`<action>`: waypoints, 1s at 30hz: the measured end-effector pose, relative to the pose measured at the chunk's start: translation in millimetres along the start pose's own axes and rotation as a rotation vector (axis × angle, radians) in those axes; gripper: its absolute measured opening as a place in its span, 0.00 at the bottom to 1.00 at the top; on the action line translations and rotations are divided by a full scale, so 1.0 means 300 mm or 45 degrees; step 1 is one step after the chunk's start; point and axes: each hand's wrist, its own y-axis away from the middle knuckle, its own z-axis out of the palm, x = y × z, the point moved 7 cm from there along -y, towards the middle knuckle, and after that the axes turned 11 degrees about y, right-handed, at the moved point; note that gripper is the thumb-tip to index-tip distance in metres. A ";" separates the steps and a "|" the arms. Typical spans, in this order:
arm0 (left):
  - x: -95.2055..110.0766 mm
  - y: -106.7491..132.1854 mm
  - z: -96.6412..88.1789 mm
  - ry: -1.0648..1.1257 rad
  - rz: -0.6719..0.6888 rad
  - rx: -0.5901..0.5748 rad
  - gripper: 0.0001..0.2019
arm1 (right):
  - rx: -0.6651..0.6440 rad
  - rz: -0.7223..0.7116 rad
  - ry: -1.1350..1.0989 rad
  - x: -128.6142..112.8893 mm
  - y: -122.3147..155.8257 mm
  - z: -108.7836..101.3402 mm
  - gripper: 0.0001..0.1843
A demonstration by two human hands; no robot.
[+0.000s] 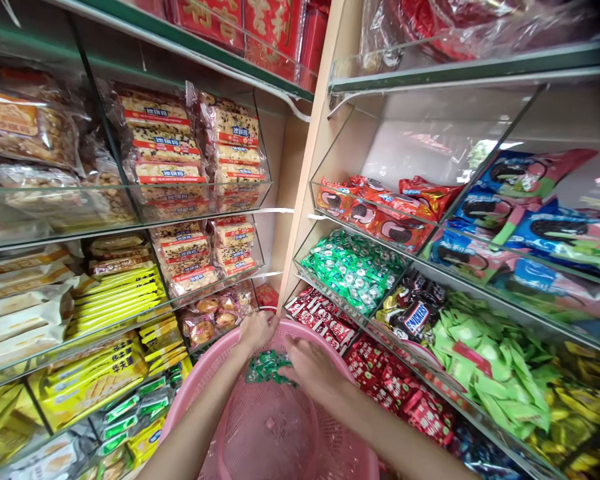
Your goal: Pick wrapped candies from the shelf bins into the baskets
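A pink mesh plastic basket [177, 415] is in front of me at the bottom centre. My left hand [256, 331] is at its far rim, fingers bent over the edge. Inside the far side of the basket is a small cluster of green-wrapped candies [266, 367]. My right hand [307, 367] reaches in from the right, its fingers curled against these candies; its palm side is hidden. The basket's bottom is seen between my forearms, with a small pale piece on it.
Glass-fronted shelves surround the basket. To the right are green candies [353, 270], red wrapped sweets [320, 319], Snickers bars [416, 317] and light green packets [490, 363]. Packaged cereal bars [165, 143] and yellow packets [115, 300] stand left. A wooden post [307, 160] rises behind the rim.
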 end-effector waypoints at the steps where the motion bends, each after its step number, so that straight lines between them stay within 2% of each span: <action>1: 0.007 -0.001 0.003 -0.005 0.002 -0.006 0.25 | -0.004 -0.034 0.068 -0.007 0.010 -0.059 0.20; 3: 0.019 -0.004 0.010 -0.010 0.012 -0.022 0.25 | 0.077 -0.038 0.198 0.007 0.023 -0.197 0.17; 6: 0.027 -0.009 0.021 -0.003 0.025 -0.028 0.24 | 0.111 0.081 0.406 0.097 0.022 -0.376 0.12; 9: 0.027 -0.011 0.024 0.014 0.042 -0.022 0.24 | -0.016 0.224 0.589 0.231 -0.005 -0.469 0.13; 11: 0.024 -0.007 0.019 0.023 0.048 -0.020 0.24 | -0.137 0.360 0.668 0.328 -0.025 -0.482 0.19; 13: 0.016 -0.002 0.012 0.030 0.040 -0.020 0.24 | -0.243 0.465 0.687 0.407 -0.040 -0.464 0.22; 17: -0.001 0.001 0.000 0.042 0.018 -0.007 0.24 | -0.305 0.467 0.640 0.475 -0.062 -0.404 0.21; 20: -0.012 -0.004 -0.001 0.043 0.011 0.006 0.24 | -0.254 0.387 0.589 0.485 -0.071 -0.406 0.16; 23: -0.017 -0.009 0.001 0.047 0.020 0.011 0.24 | -0.128 0.297 0.495 0.489 -0.081 -0.456 0.12; 26: -0.018 -0.012 0.000 0.050 0.019 0.005 0.25 | 0.034 0.166 0.272 0.482 -0.101 -0.496 0.10; 28: -0.017 -0.013 -0.002 0.044 0.015 0.004 0.25 | 0.100 0.122 0.112 0.483 -0.118 -0.489 0.10; 30: -0.013 -0.015 -0.006 0.044 0.022 0.005 0.24 | 0.094 0.137 0.036 0.494 -0.136 -0.455 0.09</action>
